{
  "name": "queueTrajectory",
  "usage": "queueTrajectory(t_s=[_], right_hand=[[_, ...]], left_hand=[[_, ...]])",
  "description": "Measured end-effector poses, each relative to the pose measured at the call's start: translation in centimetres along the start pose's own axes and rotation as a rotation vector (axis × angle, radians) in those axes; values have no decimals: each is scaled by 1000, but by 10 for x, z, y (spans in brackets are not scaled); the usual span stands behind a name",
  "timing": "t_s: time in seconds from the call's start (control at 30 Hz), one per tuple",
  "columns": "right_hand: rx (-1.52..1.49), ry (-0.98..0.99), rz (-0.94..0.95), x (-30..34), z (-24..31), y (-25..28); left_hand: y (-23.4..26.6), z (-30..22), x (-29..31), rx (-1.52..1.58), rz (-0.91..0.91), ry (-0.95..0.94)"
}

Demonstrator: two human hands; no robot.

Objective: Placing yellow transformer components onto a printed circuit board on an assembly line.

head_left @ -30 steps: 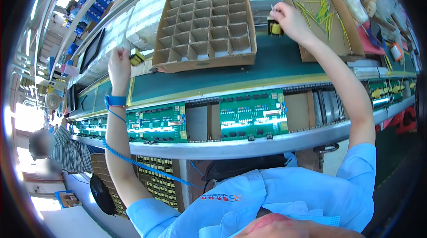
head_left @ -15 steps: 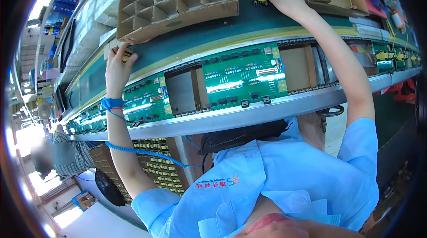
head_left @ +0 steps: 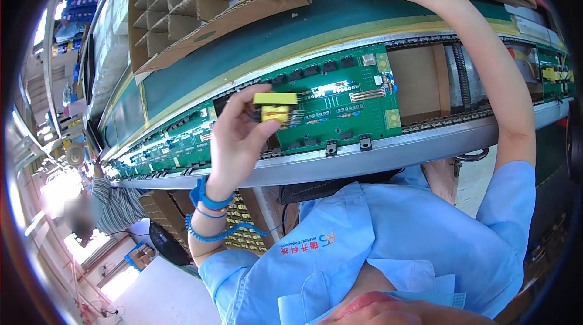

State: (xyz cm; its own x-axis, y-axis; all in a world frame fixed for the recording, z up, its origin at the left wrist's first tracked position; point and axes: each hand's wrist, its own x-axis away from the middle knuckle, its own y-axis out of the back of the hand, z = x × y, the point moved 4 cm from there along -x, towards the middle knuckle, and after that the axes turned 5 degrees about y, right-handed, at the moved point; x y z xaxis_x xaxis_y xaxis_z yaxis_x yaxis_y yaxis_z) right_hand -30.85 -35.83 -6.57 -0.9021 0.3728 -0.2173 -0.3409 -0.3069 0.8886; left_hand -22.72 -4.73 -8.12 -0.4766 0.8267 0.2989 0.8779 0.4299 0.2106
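bright, even overhead light, strongest at far left where the floor (head_left: 152, 288) blows out white. glare streak on the green circuit board (head_left: 340, 91). heavy fisheye bend, black vignette at the corners. centre sharp, rim soft; person at left blurred.

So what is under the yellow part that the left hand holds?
Under the yellow part lies the green circuit board on the conveyor. The left hand covers the board area directly below.

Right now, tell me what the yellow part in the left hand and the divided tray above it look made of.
Yellow part: glossy tape or plastic around a dark core, thin metal pins showing; likely a small transformer. Divided tray: matte brown corrugated cardboard, with raw cut edges.
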Motion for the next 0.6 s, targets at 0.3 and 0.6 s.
queueTrajectory(t_s=[0.3, 0.6], right_hand=[[74, 46, -2, 5, 16, 8], [75, 120, -25, 3, 21, -4]], left_hand=[[-9, 2, -5, -139, -36, -9], [-7, 7, 4, -170, -61, -74]])
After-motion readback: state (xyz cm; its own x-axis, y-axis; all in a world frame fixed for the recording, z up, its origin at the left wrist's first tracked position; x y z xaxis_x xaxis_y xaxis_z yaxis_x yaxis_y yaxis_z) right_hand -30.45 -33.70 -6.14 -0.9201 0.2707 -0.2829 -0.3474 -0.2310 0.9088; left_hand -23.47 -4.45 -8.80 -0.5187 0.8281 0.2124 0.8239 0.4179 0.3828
